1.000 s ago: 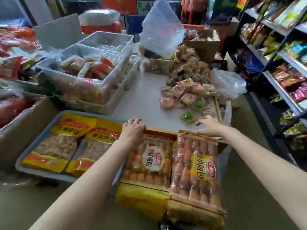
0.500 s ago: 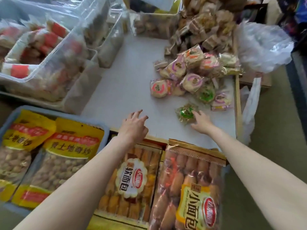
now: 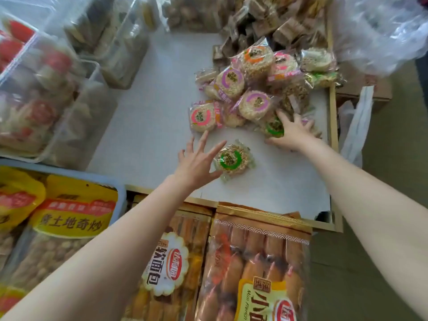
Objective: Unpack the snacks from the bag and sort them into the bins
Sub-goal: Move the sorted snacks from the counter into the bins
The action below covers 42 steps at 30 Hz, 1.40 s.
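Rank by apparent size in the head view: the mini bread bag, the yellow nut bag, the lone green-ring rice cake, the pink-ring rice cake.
1. Mini bread bag, though it lies nearest the camera and is cut off.
2. Yellow nut bag.
3. Lone green-ring rice cake and pink-ring rice cake: they look alike, so no ranking.

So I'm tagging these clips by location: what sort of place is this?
Probably a small snack shop or stockroom: loose wrapped rice cakes piled on a white table, clear bins of packaged snacks, and big retail bread packs in front.
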Each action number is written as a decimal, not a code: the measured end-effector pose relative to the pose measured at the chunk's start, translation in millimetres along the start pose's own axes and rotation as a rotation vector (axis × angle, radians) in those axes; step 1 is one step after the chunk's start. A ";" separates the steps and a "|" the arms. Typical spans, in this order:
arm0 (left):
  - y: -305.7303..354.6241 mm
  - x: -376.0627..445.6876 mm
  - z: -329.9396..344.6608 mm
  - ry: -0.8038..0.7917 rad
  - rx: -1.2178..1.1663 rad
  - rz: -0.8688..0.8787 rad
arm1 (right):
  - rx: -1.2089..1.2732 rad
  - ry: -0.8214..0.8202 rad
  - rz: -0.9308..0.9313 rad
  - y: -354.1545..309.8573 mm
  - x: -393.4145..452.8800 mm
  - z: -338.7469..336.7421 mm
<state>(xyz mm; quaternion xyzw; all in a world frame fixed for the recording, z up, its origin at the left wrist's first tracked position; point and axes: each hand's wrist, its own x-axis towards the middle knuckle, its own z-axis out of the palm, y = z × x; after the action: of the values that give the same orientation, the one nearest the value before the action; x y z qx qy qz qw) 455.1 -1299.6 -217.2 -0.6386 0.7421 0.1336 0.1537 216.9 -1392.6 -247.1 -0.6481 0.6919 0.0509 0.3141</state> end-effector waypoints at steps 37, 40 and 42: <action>-32.2 54.3 7.5 -0.245 -0.069 -0.045 | 0.215 0.289 -0.246 -36.9 -12.7 -44.6; -21.4 42.5 3.8 -0.240 0.000 0.024 | 0.352 -0.096 -0.084 -18.9 -34.2 -68.0; -12.0 36.7 6.6 -0.231 0.079 0.162 | 0.284 -0.237 -0.012 -1.2 -50.3 -64.6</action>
<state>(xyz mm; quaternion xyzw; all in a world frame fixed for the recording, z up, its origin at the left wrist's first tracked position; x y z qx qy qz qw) 462.3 -1332.1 -237.9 -0.5503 0.7734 0.1887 0.2519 192.4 -1380.2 -170.1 -0.5908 0.6463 0.0268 0.4822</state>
